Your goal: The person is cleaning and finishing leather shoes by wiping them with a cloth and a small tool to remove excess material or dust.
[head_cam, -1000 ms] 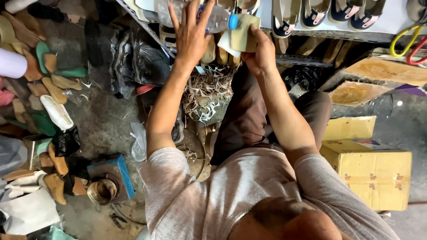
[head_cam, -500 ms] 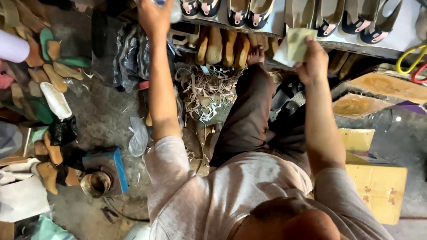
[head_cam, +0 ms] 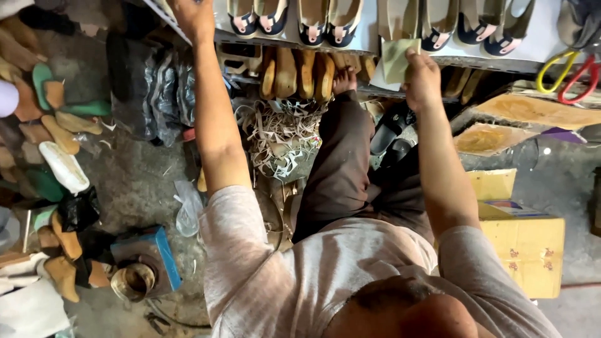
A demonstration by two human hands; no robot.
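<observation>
Head view: my right hand (head_cam: 422,78) raised to shelf (head_cam: 375,44), grip pinched on pale green sheet (head_cam: 399,59), sheet against shelf edge below sandals (head_cam: 325,19). My left hand (head_cam: 194,15) up at shelf's left end; grip state unclear, fingers cut off by frame. Yellow carton (head_cam: 523,244) on floor at right.

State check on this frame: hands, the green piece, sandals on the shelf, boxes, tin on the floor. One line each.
left hand: raised to the shelf edge, whether it grips anything cannot be told
right hand: closed on the pale green sheet
pale green sheet: held up against the shelf front
sandals: lined up on the white shelf
yellow cardboard box: closed, on the floor
round tin: open, standing on the blue block
</observation>
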